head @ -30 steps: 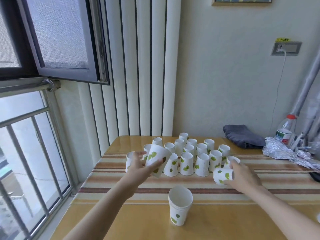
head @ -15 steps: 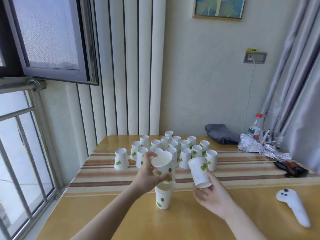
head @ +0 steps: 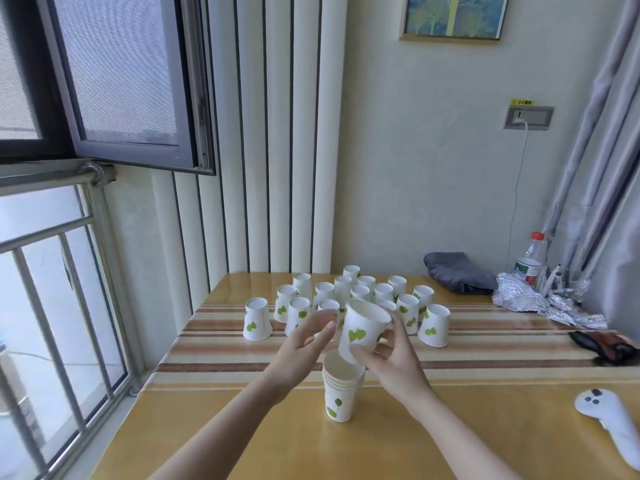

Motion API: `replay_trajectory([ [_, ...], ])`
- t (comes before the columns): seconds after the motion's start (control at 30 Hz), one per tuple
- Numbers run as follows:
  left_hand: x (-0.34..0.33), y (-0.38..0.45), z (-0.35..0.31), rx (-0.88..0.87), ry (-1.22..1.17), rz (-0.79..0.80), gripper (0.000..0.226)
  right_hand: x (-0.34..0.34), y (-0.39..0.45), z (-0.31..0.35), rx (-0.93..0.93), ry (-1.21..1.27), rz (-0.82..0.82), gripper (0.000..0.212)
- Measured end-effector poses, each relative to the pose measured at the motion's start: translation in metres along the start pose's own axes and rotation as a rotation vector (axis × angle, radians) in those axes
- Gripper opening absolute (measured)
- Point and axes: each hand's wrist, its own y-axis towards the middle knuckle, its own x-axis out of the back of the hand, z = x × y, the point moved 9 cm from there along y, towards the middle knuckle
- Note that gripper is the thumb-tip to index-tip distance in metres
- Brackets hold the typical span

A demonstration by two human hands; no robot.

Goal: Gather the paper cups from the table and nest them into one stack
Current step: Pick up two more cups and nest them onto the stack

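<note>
So the right hand (head: 391, 358) is gripping a single paper cup (head: 363, 329) by its lower half, thumb on the near side and fingers wrapping round the back. The cup is sitting mouth-up but leaning toward the right, and its base is dipping just into the mouth of the stack (head: 341, 389), which is standing upright near the front middle of the table (head: 242, 427). You can count a few nested rims at the top of that stack. The left hand (head: 304, 344) is hanging open just left of the held cup, fingers spread and pointing forward, not holding anything. Whether its fingertips are actually touching the cup, I honestly can't tell. Behind both hands the loose cups (head: 360, 292) are sitting upside down in a cluster across the striped part of the table, with one cup (head: 257, 319) standing a bit apart on the left and another (head: 434, 325) at the right end tilting slightly. Off to the right there's a white controller (head: 609, 420) lying near the table edge, some crumpled foil (head: 540, 303) further back, a grey cloth (head: 457, 271) and a plastic bottle (head: 530, 261) near the wall.
</note>
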Motion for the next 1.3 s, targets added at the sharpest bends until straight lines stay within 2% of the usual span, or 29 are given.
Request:
replay_trajectory([
  [0.2,-0.001,-0.009,0.009,0.021,-0.024,0.009,0.029,-0.022,-0.005,-0.019,0.028,-0.170,0.095,0.076],
  [0.3,0.004,-0.012,0.024,0.041,-0.018,-0.023,0.031,-0.023,-0.010,-0.028,-0.016,-0.214,0.146,0.103],
  [0.37,0.016,-0.007,0.032,0.045,-0.009,-0.084,0.031,-0.013,-0.006,-0.029,-0.049,-0.204,0.149,0.113],
  [0.43,0.039,0.006,0.039,0.038,0.020,-0.176,0.026,0.013,0.009,-0.030,-0.077,-0.174,0.074,0.106],
  [0.5,0.071,0.024,0.047,0.032,0.137,-0.320,0.021,0.049,0.033,-0.033,-0.068,-0.266,-0.068,0.077],
  [0.53,0.088,0.034,0.050,0.025,0.230,-0.395,0.021,0.069,0.047,-0.037,-0.069,-0.399,-0.138,0.066],
  [0.57,0.102,0.043,0.052,0.015,0.331,-0.458,0.024,0.085,0.062,-0.044,-0.094,-0.556,-0.171,0.063],
  [0.63,0.122,0.064,0.053,0.021,0.502,-0.525,0.033,0.113,0.089,-0.063,-0.222,-0.817,-0.158,0.071],
  [0.7,0.131,0.089,0.061,0.088,0.675,-0.466,0.050,0.132,0.113,-0.080,-0.327,-0.967,-0.116,0.078],
  [0.8,0.136,0.118,0.088,0.262,0.941,-0.234,0.074,0.146,0.141,-0.098,-0.394,-1.075,-0.088,0.079],
  [0.93,0.144,0.136,0.119,0.352,1.109,-0.094,0.082,0.145,0.160,-0.124,-0.422,-1.039,-0.072,0.092],
  [1.03,0.144,0.143,0.126,0.322,1.152,-0.095,0.070,0.142,0.165,-0.125,-0.388,-1.045,-0.079,0.083],
  [1.1,0.145,0.142,0.120,0.308,1.212,-0.134,0.062,0.145,0.164,-0.118,-0.381,-1.073,-0.121,0.063],
  [1.17,0.148,0.135,0.113,0.324,1.289,-0.154,0.064,0.151,0.158,-0.112,-0.410,-1.118,-0.144,0.047],
  [1.23,0.157,0.120,0.108,0.347,1.344,-0.162,0.066,0.158,0.149,-0.104,-0.438,-1.186,-0.142,0.047],
  [1.3,0.170,0.100,0.105,0.401,1.329,-0.184,0.065,0.168,0.135,-0.094,-0.470,-1.270,-0.141,0.055],
])
